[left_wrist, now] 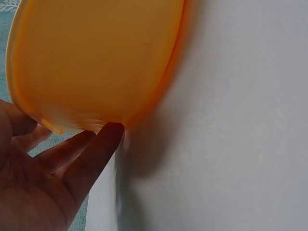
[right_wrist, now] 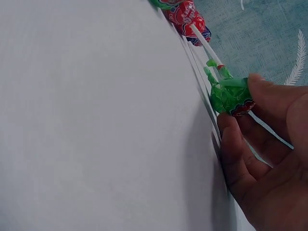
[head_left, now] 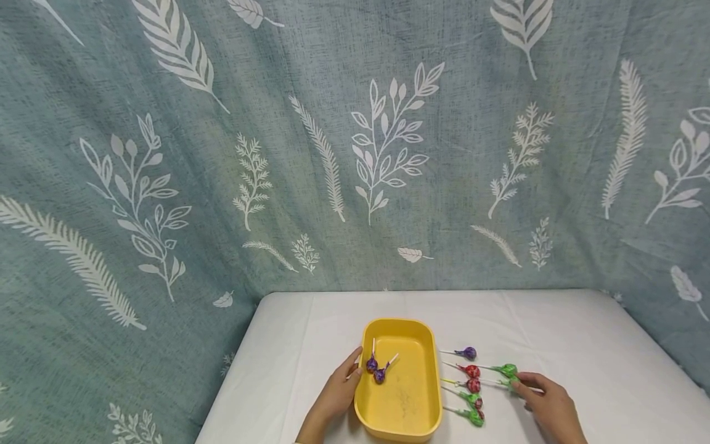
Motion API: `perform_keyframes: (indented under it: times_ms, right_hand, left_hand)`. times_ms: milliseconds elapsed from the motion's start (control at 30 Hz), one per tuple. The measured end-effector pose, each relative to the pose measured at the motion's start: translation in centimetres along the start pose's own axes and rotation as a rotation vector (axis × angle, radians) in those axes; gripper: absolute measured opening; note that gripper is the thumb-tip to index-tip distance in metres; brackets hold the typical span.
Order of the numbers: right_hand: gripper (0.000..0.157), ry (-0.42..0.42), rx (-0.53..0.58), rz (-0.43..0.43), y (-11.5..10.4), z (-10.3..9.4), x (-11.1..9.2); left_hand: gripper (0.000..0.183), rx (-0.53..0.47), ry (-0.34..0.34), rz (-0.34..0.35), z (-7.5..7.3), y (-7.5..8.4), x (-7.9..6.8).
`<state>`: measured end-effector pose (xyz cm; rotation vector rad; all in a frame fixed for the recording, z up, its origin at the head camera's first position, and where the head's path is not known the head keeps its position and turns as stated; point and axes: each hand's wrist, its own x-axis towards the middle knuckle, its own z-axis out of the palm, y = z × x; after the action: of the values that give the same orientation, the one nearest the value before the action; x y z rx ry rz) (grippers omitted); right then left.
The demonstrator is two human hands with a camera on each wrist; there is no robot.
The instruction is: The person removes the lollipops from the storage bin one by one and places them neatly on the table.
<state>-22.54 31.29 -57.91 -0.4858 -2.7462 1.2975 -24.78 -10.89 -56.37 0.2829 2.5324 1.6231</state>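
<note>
A yellow tray (head_left: pixel 407 394) stands on the white table, with two purple-wrapped lollipops (head_left: pixel 379 375) inside near its left wall. My left hand (head_left: pixel 339 383) is at the tray's left side, its fairly straight fingers touching the outer wall, as the left wrist view shows too. At the right, my right hand (head_left: pixel 546 404) pinches the wrapped head of a green lollipop (right_wrist: pixel 232 96) between thumb and fingers. Its stick points left. Just behind it lies another green lollipop (head_left: pixel 506 370).
Between tray and right hand, several lollipops lie in a column: a purple one (head_left: pixel 469 353) at the back, red ones (head_left: pixel 473 371) below it, and green ones (head_left: pixel 474 416) in front. A leaf-patterned curtain (head_left: pixel 333 154) hangs behind the white table (head_left: pixel 599 345).
</note>
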Motion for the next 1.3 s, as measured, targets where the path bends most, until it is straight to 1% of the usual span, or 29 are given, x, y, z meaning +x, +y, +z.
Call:
perform_keyframes:
  times_ms: [233,367,633,733,933,1133,1300]
  right_hand:
    - [0.046,0.032,-0.082,0.008,0.4,0.1,0.2]
    - [0.042,0.033,-0.107,0.001,0.6,0.2,0.2]
    - [0.049,-0.001,-0.096,0.016,0.6,0.0,0.1]
    - [0.051,0.002,-0.080,0.019,0.6,-0.1,0.1]
    - [0.047,0.057,-0.063,0.034,0.5,-0.5,0.0]
    - [0.041,0.129,-0.037,0.054,-0.1,-0.9,-0.2]
    - [0.039,0.161,-0.023,-0.002,-1.1,-1.4,-0.7]
  left_hand:
    - [0.050,-0.006,0.000,-0.007,0.0,0.1,0.0]
    - [0.050,-0.005,0.002,-0.005,0.1,0.1,0.0]
    - [0.050,0.004,0.005,-0.009,0.1,0.2,-0.1]
    - [0.050,0.006,0.007,-0.012,0.1,0.3,0.0]
    - [0.050,0.004,0.011,-0.025,0.1,0.2,0.0]
    - [0.050,0.011,0.011,-0.016,0.1,0.0,0.1]
    - [0.050,0.013,0.010,-0.011,0.1,-0.1,0.1]
